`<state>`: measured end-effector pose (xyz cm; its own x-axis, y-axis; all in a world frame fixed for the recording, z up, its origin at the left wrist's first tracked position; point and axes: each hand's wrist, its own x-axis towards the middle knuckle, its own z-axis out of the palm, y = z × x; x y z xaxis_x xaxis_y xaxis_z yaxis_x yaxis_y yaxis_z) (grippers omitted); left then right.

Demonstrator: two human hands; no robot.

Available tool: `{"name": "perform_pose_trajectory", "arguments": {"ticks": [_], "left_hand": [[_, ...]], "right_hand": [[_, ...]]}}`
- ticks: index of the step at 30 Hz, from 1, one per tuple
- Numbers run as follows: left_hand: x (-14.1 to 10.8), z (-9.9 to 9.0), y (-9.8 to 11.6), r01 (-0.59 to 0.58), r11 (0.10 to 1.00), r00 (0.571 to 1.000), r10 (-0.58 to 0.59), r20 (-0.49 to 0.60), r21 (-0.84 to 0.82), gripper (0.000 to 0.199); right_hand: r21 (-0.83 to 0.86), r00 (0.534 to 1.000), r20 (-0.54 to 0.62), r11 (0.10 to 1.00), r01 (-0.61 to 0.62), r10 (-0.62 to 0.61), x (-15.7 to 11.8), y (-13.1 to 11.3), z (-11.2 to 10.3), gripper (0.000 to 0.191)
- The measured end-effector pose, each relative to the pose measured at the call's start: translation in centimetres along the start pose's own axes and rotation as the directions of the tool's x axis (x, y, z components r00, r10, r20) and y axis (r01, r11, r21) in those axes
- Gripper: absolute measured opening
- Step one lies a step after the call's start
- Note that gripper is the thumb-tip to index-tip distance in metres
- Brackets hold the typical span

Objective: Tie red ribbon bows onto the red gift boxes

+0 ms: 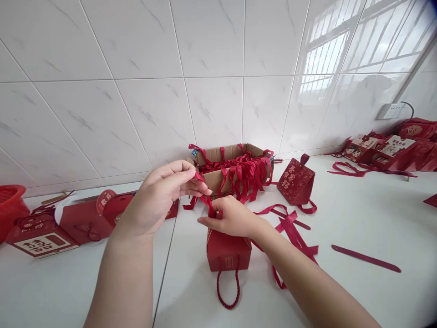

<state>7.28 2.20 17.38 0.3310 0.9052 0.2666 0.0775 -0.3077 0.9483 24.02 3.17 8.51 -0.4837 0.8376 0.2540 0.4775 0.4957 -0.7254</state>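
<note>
A small red box (228, 253) with a rope handle hanging toward me stands on the white table. My left hand (167, 193), up and left of the box, pinches a red ribbon (202, 182) between thumb and fingers. The ribbon runs down to my right hand (229, 216), whose fingers are closed on it just above the box top. Part of the box top is hidden behind my right hand. Behind both hands sits an open cardboard box (215, 181) with many red ribbons draped over its edge.
A triangular red box (297, 183) stands right of the cardboard box. Loose ribbons (293, 232) and a dark red strip (365, 258) lie at the right. Red boxes (85, 221) and a red basket (12, 209) are at the left, more boxes (392, 152) far right.
</note>
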Motion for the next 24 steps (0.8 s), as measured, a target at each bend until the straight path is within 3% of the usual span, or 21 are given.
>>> {"name": "perform_pose_trajectory", "arguments": {"ticks": [6, 16, 21, 24], "left_hand": [[0.2, 0.2, -0.1, -0.038, 0.999, 0.999, 0.037, -0.039, -0.024, 0.018], [0.2, 0.7, 0.2, -0.197, 0.976, 0.970, 0.178, -0.168, -0.099, 0.017], [0.4, 0.9, 0.1, -0.192, 0.974, 0.969, 0.169, -0.179, -0.122, 0.015], [0.4, 0.9, 0.2, -0.182, 0.972, 0.969, 0.153, -0.192, -0.147, 0.014]], "right_hand": [[-0.001, 0.998, 0.047, 0.999, 0.050, -0.050, -0.2, -0.1, -0.6, 0.042], [-0.002, 0.994, 0.063, 0.996, 0.092, -0.092, -0.2, 0.1, -0.9, 0.036], [-0.006, 0.990, 0.088, 0.993, 0.114, -0.113, -0.2, 0.2, -1.5, 0.039], [-0.053, 0.981, 0.019, 0.980, 0.193, -0.193, -0.5, 0.1, -2.9, 0.031]]}}
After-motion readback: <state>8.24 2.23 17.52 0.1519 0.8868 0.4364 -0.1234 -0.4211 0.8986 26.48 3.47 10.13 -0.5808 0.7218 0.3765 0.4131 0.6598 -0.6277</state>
